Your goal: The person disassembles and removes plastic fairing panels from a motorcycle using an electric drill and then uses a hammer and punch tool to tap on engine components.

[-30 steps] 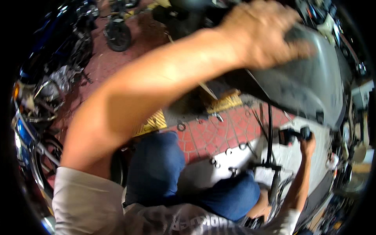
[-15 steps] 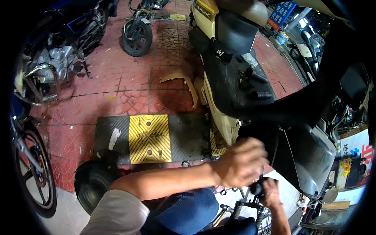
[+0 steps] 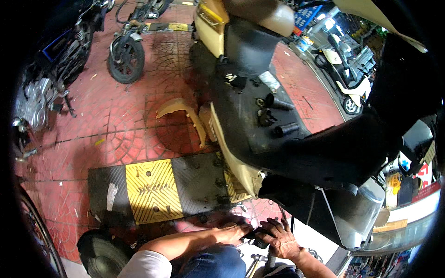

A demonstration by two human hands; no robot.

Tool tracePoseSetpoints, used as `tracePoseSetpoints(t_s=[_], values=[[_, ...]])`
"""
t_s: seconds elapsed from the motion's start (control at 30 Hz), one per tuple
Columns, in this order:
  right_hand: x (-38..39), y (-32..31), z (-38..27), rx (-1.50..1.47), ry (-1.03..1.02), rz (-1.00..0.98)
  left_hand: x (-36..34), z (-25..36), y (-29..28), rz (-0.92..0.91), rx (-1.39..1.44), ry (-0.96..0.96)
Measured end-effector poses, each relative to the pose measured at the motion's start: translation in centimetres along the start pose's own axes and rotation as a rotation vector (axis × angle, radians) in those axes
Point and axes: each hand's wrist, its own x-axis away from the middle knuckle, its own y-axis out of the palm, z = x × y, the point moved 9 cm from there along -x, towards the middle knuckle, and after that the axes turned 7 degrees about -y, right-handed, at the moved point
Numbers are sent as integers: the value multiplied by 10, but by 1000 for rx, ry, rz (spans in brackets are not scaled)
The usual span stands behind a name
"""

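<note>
Hands low at lower edge of frame, both down at ground level under front of cream-and-black scooter [image 3: 241, 134]. Left hand [image 3: 234, 231], a second ago raised flat on grey body panel, half a second ago mid-drop, now lowered beside right hand [image 3: 280, 238]. Both meeting on small dark tool [image 3: 257, 240], maybe a handle or driver; kind too small to tell. Left fingers [image 3: 241, 228] stretched forward, close together, tips touching tool's near end. Right fingers [image 3: 273, 230] curled over its other end, wrapped rather than spread; grip from beneath hidden. Tool just above paving, right under scooter's front lower edge, beside black-and-yellow speed ramp [image 3: 153, 190]. Grey panel [image 3: 357, 213] no longer steadied by any hand. Judgement: bracing on bodywork given up, work shifted to two-handed handling of tool at floor level. Detached cream fender piece [image 3: 183, 113] lying apart on red brick paving [image 3: 116, 129]. Blue-trousered knee [image 3: 218, 264] just below hands.
</note>
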Motion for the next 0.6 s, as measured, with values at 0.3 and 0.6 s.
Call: tracePoseSetpoints(t_s=[0.3, 0.6], values=[[63, 96, 85, -894, 853, 470, -39, -6, 34, -29, 131, -15], [71, 45, 64, -493, 820, 384, 9, 25, -255, 291, -140, -442]])
